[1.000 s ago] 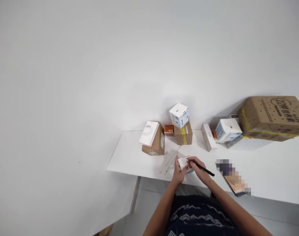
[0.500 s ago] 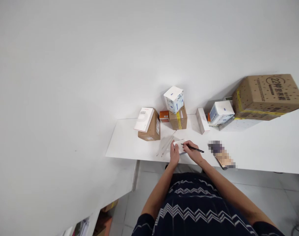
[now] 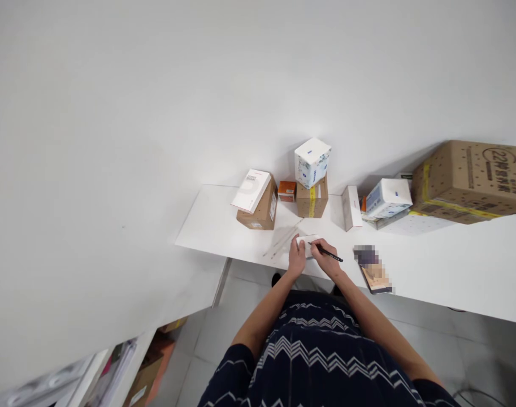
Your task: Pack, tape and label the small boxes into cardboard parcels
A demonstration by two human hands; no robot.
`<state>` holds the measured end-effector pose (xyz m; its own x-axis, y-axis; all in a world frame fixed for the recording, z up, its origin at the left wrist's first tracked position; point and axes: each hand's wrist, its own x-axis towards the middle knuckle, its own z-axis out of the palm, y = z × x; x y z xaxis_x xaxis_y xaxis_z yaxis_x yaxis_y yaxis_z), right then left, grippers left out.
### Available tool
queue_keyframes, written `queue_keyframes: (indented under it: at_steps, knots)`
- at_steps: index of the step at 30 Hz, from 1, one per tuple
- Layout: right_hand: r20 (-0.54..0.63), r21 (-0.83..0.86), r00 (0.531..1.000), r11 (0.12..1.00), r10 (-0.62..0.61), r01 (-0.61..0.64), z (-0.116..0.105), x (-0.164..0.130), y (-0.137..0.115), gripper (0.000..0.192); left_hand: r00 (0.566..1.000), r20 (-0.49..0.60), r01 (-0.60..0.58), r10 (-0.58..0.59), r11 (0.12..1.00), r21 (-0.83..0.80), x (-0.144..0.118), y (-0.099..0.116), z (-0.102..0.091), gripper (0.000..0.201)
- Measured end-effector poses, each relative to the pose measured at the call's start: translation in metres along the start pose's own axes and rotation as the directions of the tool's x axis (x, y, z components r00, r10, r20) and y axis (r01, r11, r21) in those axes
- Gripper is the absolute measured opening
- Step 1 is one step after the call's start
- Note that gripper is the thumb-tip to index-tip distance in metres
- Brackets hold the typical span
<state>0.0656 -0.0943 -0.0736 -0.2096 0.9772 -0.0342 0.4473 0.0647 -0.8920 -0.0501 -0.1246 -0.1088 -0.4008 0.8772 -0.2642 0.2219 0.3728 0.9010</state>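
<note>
A small white notepad lies near the front edge of the white table, its left side gripped by my left hand. The thumb of that hand rests on top of the pad. My right hand is closed round a black pen, which slants down to the left with its tip at the page. Any marks on the page are too small to make out. Right of my hands, a phone with a blurred-out screen lies on the table.
Along the wall stand a white box on a brown carton, a small orange box, a white tissue pack on another carton, a narrow white box, a second tissue pack and a large carton.
The camera view has turned a little, so the table appears tilted. The pen tip has shifted slightly left over the page. Both hands keep their hold.
</note>
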Motion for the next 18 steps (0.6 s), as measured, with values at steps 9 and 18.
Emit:
queue_keyframes:
  at_steps: [9,18]
  knots:
    - [-0.017,-0.035,0.998,0.998,-0.053,0.053,0.0014,0.0033,-0.0029,0.021,0.999,-0.018,-0.026,0.026,1.000,-0.009,0.0014,0.0000,0.0010,0.047]
    - [-0.008,-0.010,0.998,0.998,-0.064,0.064,0.0008,0.0044,-0.0041,0.018,0.997,-0.038,-0.060,0.060,0.998,-0.005,0.0015,-0.0028,0.0021,0.045]
